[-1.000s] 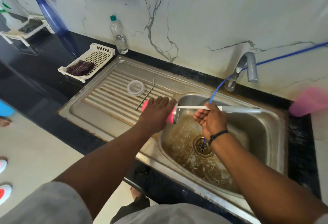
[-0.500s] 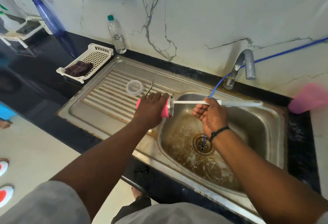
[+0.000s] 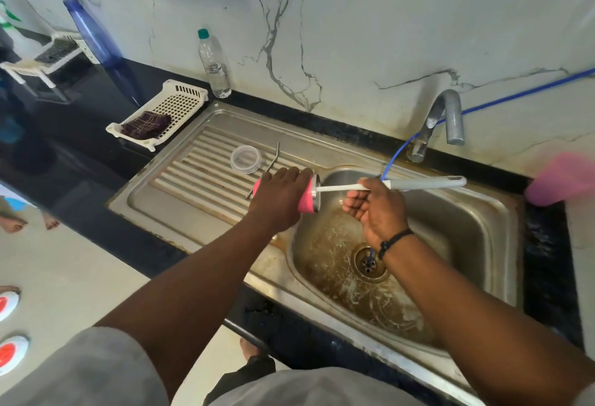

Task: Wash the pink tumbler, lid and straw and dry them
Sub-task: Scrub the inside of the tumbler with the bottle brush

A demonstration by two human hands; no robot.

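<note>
Scrubbing inside the pink tumbler over the sink.

Left hand wrapped around the tumbler, held on its side at the basin's left edge, steel mouth facing right. Right hand closed around the bottle brush, thin white stem entering the tumbler's mouth, grey handle jutting right. On the ribbed drainboard just behind the left hand: clear lid lying flat, bent metal straw beside it. Faucet behind the basin. Folded dark cloth in a white basket near the drainboard's far corner.
</note>
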